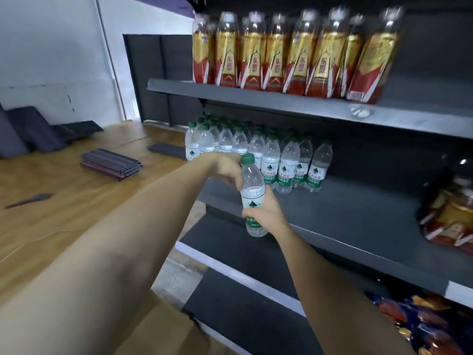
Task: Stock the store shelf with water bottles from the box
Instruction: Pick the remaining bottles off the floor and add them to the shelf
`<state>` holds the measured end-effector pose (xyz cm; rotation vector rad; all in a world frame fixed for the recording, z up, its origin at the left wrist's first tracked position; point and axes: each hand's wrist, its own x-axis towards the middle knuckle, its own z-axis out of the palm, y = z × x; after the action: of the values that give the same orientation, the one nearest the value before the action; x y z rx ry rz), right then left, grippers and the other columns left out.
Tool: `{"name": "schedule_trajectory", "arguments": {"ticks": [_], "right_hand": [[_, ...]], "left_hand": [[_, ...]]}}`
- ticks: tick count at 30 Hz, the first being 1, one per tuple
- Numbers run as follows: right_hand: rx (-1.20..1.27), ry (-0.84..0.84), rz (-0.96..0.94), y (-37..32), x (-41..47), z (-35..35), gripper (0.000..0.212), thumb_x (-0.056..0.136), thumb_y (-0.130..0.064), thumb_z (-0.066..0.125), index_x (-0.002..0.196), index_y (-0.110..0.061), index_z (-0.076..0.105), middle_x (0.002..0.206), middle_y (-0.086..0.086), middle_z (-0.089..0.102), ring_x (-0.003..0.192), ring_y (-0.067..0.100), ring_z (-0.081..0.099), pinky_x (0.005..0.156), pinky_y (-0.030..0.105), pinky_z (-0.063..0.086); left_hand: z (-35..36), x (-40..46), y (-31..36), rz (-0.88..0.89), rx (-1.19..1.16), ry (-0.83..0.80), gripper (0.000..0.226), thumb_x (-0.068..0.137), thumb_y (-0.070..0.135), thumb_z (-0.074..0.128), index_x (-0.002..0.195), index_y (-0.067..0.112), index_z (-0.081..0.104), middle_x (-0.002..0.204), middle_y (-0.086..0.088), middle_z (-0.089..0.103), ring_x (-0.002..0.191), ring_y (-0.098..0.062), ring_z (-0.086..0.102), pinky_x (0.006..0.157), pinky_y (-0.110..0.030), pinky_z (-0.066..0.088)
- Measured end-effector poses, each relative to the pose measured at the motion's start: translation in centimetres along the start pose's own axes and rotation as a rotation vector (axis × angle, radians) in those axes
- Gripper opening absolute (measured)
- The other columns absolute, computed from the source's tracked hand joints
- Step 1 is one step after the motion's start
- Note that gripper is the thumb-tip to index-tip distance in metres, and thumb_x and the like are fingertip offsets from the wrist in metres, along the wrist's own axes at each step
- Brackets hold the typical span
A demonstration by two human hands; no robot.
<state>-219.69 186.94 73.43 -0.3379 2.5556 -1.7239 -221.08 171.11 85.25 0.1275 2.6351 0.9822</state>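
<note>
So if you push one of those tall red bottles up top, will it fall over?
Probably, yes. The red bottles look tall and narrow, so a push near the cap would likely tip one. They stand packed close together, so it might knock its neighbours. On its side it would probably roll along the shelf.

Above the grip, the red-and-gold bottles (294, 55) blur at their caps. Far right of the grip, a snack bag (450, 213) is blurred and cut off by the picture's edge.

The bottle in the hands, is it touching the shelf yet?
Apart. In the head view the held bottle hangs in front of the middle shelf, gripped by both hands, its base clear of the board.
</note>
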Motion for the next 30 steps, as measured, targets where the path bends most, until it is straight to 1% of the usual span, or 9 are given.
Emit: {"name": "schedule_trajectory", "arguments": {"ticks": [3,6,9,11,15,17,20,26,30], "right_hand": [[0.021,0.02,0.007,-0.3,0.3,-0.4,0.069,0.059,-0.009,0.082,0.115,-0.027,0.046,0.105,-0.008,0.062,0.103,0.018,0.061,0.089,0.036,0.052],[0.011,0.03,0.007,-0.3,0.6,-1.1,0.071,0.061,-0.009,0.083,0.116,-0.029,0.043,0.109,-0.006,0.062,0.105,0.018,0.06,0.085,0.031,0.047],[-0.078,0.009,-0.001,-0.2,1.4,-2.0,0.073,0.063,-0.014,0.086,0.121,-0.024,0.044,0.111,-0.006,0.06,0.104,0.016,0.057,0.085,0.029,0.044],[-0.125,-0.036,-0.003,-0.1,2.3,-2.6,0.076,0.063,-0.017,0.088,0.125,-0.023,0.044,0.116,-0.006,0.061,0.107,0.016,0.058,0.093,0.034,0.048],[-0.191,-0.128,0.01,0.1,4.2,-3.2,0.075,0.065,-0.02,0.09,0.124,-0.019,0.044,0.121,-0.005,0.058,0.113,0.014,0.058,0.097,0.033,0.047],[-0.28,-0.147,0.019,0.1,5.3,-3.1,0.08,0.067,-0.026,0.09,0.131,-0.017,0.042,0.125,-0.004,0.051,0.116,0.014,0.051,0.097,0.031,0.042],[-0.357,-0.136,0.054,-0.1,7.5,-2.5,0.089,0.063,-0.036,0.091,0.134,-0.016,0.041,0.133,0.001,0.049,0.119,0.016,0.049,0.102,0.034,0.042],[-0.451,-0.103,0.073,-0.4,11.8,-0.3,0.081,0.063,-0.037,0.089,0.129,-0.023,0.044,0.133,0.0,0.053,0.119,0.018,0.053,0.101,0.042,0.047],[-0.455,-0.08,0.068,-1.0,14.3,1.4,0.079,0.068,-0.032,0.089,0.131,-0.018,0.044,0.122,0.001,0.054,0.111,0.02,0.055,0.093,0.037,0.048]], "left_hand": [[0.7,0.2,1.2,0.041,-0.189,-0.016,0.036,0.078,0.016,0.082,0.11,0.013,0.067,0.112,-0.006,0.071,0.105,-0.019,0.066,0.09,-0.031,0.055],[1.3,1.3,1.8,0.059,-0.237,0.176,0.056,0.06,0.035,0.09,0.106,0.009,0.071,0.104,-0.006,0.074,0.098,-0.021,0.07,0.074,-0.03,0.059],[1.1,1.7,2.3,0.03,-0.244,0.232,0.079,0.042,0.043,0.094,0.106,0.005,0.07,0.1,-0.011,0.075,0.09,-0.026,0.073,0.079,-0.042,0.061],[0.4,2.0,2.4,0.036,-0.247,0.239,0.081,0.043,0.042,0.094,0.107,-0.001,0.069,0.097,-0.011,0.074,0.088,-0.028,0.073,0.081,-0.041,0.06],[-1.4,3.0,2.7,0.035,-0.209,0.275,0.06,0.063,0.026,0.092,0.108,-0.001,0.061,0.102,-0.01,0.069,0.098,-0.028,0.066,0.078,-0.04,0.058],[-2.5,4.0,2.3,0.035,-0.203,0.314,0.067,0.069,0.016,0.089,0.122,0.003,0.049,0.115,-0.012,0.063,0.108,-0.029,0.06,0.087,-0.039,0.053],[-4.5,5.7,1.1,0.03,-0.187,0.327,0.099,0.07,0.014,0.088,0.15,0.006,0.029,0.143,-0.018,0.048,0.129,-0.037,0.049,0.106,-0.049,0.043],[-7.7,10.0,-2.6,0.045,-0.164,0.346,0.094,0.076,0.001,0.08,0.153,0.01,0.026,0.146,-0.013,0.048,0.133,-0.033,0.045,0.112,-0.046,0.038],[-9.1,12.1,-4.2,0.048,-0.121,0.332,0.095,0.078,0.004,0.08,0.154,0.012,0.023,0.15,-0.012,0.043,0.136,-0.031,0.043,0.114,-0.046,0.036]]}}
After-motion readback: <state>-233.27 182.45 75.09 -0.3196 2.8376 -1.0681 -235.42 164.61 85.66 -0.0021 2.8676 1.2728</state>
